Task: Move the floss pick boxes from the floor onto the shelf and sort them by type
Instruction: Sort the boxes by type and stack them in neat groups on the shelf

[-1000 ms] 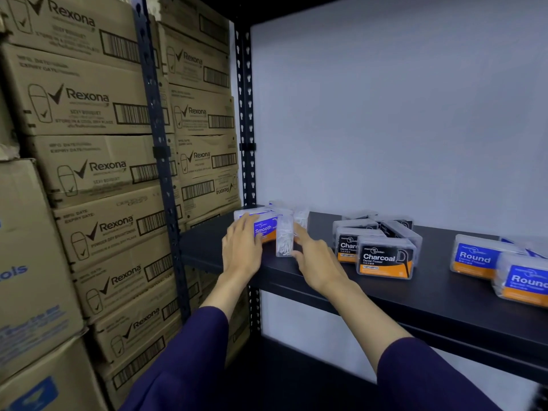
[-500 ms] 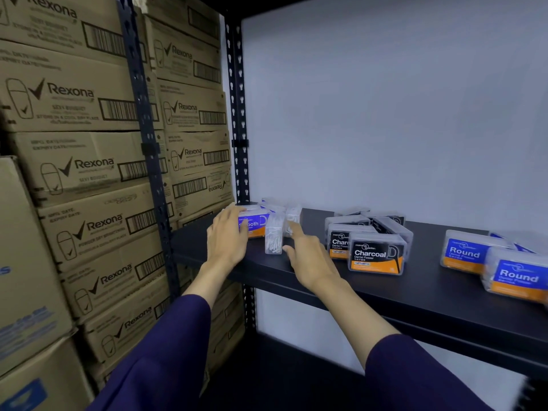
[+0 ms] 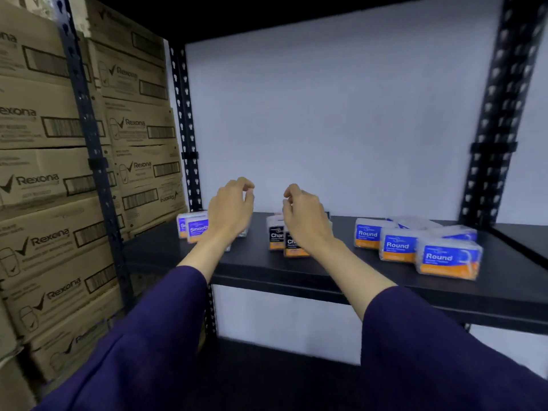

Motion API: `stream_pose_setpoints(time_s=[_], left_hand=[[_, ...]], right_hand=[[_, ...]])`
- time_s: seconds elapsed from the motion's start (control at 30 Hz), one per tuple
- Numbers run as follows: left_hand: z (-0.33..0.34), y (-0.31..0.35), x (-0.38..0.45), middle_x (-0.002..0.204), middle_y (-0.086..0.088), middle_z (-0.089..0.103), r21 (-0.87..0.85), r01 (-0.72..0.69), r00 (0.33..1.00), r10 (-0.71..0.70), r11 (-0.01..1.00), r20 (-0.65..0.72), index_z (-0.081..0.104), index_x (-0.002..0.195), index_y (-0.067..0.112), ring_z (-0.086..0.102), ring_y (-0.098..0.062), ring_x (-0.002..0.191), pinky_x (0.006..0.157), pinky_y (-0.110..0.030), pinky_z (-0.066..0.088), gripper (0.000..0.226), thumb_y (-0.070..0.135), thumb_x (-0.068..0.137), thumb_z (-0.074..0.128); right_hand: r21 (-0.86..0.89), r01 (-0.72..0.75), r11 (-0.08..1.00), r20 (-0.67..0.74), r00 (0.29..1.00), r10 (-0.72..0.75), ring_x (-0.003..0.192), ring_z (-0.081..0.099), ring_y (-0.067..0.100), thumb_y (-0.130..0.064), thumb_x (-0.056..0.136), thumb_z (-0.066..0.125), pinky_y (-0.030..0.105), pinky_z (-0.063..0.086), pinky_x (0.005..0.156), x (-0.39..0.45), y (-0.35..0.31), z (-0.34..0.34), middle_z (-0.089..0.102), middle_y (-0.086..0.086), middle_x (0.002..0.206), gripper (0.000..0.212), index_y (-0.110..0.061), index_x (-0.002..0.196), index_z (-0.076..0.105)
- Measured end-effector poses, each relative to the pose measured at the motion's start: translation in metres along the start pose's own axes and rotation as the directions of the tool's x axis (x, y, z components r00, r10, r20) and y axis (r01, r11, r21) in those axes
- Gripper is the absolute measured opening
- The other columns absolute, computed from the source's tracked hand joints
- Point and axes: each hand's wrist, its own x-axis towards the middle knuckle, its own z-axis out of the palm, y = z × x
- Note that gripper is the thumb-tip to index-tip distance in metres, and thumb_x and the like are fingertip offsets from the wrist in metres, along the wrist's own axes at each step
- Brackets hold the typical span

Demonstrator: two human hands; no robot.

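Observation:
Three groups of floss pick boxes stand on the black shelf (image 3: 370,280). The Smooth boxes (image 3: 196,229) are at the far left, the black Charcoal boxes (image 3: 277,237) in the middle, the blue Round boxes (image 3: 397,247) at the right. My left hand (image 3: 231,212) is raised above the shelf in front of the Smooth boxes, fingers loosely curled, holding nothing. Over the Charcoal boxes hovers my right hand (image 3: 305,218), also loosely curled and empty. It hides part of the Charcoal group.
Stacked brown Rexona cartons (image 3: 53,185) fill the neighbouring rack on the left, behind a black perforated upright (image 3: 95,161). Another upright (image 3: 501,120) stands at the right. A white wall backs the shelf, and a second shelf board lies overhead.
Both hands have let go of the Smooth boxes and lifted off the shelf. The right hand has moved right, over the Charcoal boxes. The view has swung right.

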Motion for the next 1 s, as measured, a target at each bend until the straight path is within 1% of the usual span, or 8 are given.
stream_pose_setpoints(time_s=[0.1, 0.23, 0.43, 0.53, 0.67, 0.73, 0.83, 1.0], left_hand=[[0.027, 0.052, -0.008, 0.119, -0.001, 0.062, -0.098, -0.059, 0.996, 0.065, 0.993, 0.06, 0.06, 0.116, 0.02, 0.055, -0.026, 0.11, 0.09, -0.042, 0.045, 0.024, 0.023, 0.098, 0.044], [0.068, 0.125, -0.03, 0.122, 0.001, 0.061, -0.212, -0.129, 0.976, 0.161, 0.969, 0.145, 0.059, 0.118, 0.02, 0.054, -0.023, 0.111, 0.09, -0.04, 0.046, 0.026, 0.026, 0.099, 0.042], [0.135, 0.206, -0.073, 0.131, -0.002, 0.055, -0.395, -0.175, 0.894, 0.314, 0.902, 0.321, 0.056, 0.126, 0.02, 0.046, -0.022, 0.122, 0.098, -0.037, 0.04, 0.031, 0.025, 0.098, 0.044], [0.157, 0.22, -0.086, 0.132, 0.004, 0.052, -0.393, -0.205, 0.892, 0.336, 0.897, 0.302, 0.057, 0.125, 0.022, 0.041, -0.017, 0.125, 0.106, -0.039, 0.031, 0.031, 0.029, 0.099, 0.041], [0.178, 0.215, -0.091, 0.124, 0.009, 0.056, -0.438, -0.219, 0.898, 0.356, 0.872, 0.259, 0.06, 0.117, 0.028, 0.041, -0.013, 0.124, 0.109, -0.041, 0.025, 0.03, 0.037, 0.1, 0.037], [0.186, 0.21, -0.09, 0.125, 0.009, 0.057, -0.486, -0.184, 0.91, 0.335, 0.854, 0.243, 0.061, 0.118, 0.028, 0.04, -0.015, 0.126, 0.108, -0.035, 0.026, 0.032, 0.044, 0.097, 0.042], [0.189, 0.207, -0.089, 0.128, 0.008, 0.055, -0.515, -0.062, 0.933, 0.233, 0.855, 0.275, 0.062, 0.118, 0.027, 0.034, -0.017, 0.128, 0.102, -0.021, 0.02, 0.041, 0.054, 0.09, 0.05], [0.182, 0.209, -0.088, 0.124, 0.005, 0.047, -0.538, 0.046, 0.942, 0.142, 0.841, 0.303, 0.066, 0.116, 0.029, 0.034, -0.019, 0.122, 0.1, -0.025, 0.03, 0.047, 0.055, 0.077, 0.068]], right_hand=[[-0.116, -0.057, 0.992, -0.063, 0.997, 0.05, 0.093, 0.057, 0.032, -0.015, 0.099, 0.042, 0.035, 0.043, 0.069, -0.013, 0.035, -0.047, 0.063, 0.014, 0.106, 0.023, -0.005, 0.115, 0.054], [-0.324, -0.169, 0.931, -0.113, 0.984, 0.139, 0.109, 0.053, 0.031, -0.017, 0.097, 0.043, 0.039, 0.043, 0.083, -0.038, 0.086, -0.099, 0.061, 0.013, 0.117, 0.03, -0.007, 0.124, 0.054], [-0.452, -0.259, 0.854, -0.095, 0.966, 0.242, 0.124, 0.045, 0.028, -0.019, 0.095, 0.046, 0.039, 0.041, 0.097, -0.084, 0.161, -0.149, 0.055, 0.01, 0.128, 0.035, -0.006, 0.126, 0.055], [-0.312, -0.353, 0.882, -0.041, 0.932, 0.359, 0.13, 0.043, 0.028, -0.031, 0.096, 0.044, 0.041, 0.041, 0.102, -0.101, 0.188, -0.155, 0.049, 0.01, 0.137, 0.039, -0.014, 0.129, 0.056], [-0.079, -0.391, 0.917, -0.023, 0.92, 0.39, 0.122, 0.048, 0.018, -0.036, 0.1, 0.041, 0.034, 0.041, 0.099, -0.114, 0.204, -0.15, 0.052, 0.004, 0.13, 0.035, -0.018, 0.123, 0.06], [0.02, -0.41, 0.912, -0.046, 0.911, 0.411, 0.117, 0.05, 0.016, -0.036, 0.1, 0.041, 0.027, 0.04, 0.095, -0.117, 0.208, -0.144, 0.052, 0.004, 0.128, 0.034, -0.02, 0.125, 0.058], [0.078, -0.422, 0.903, -0.064, 0.902, 0.427, 0.107, 0.052, 0.012, -0.04, 0.101, 0.037, 0.025, 0.041, 0.088, -0.119, 0.212, -0.136, 0.051, 0.004, 0.124, 0.035, -0.023, 0.125, 0.055], [0.166, -0.439, 0.883, -0.042, 0.892, 0.451, 0.103, 0.056, 0.012, -0.041, 0.1, 0.038, 0.026, 0.046, 0.088, -0.118, 0.219, -0.137, 0.055, 0.002, 0.114, 0.032, -0.028, 0.124, 0.054]])
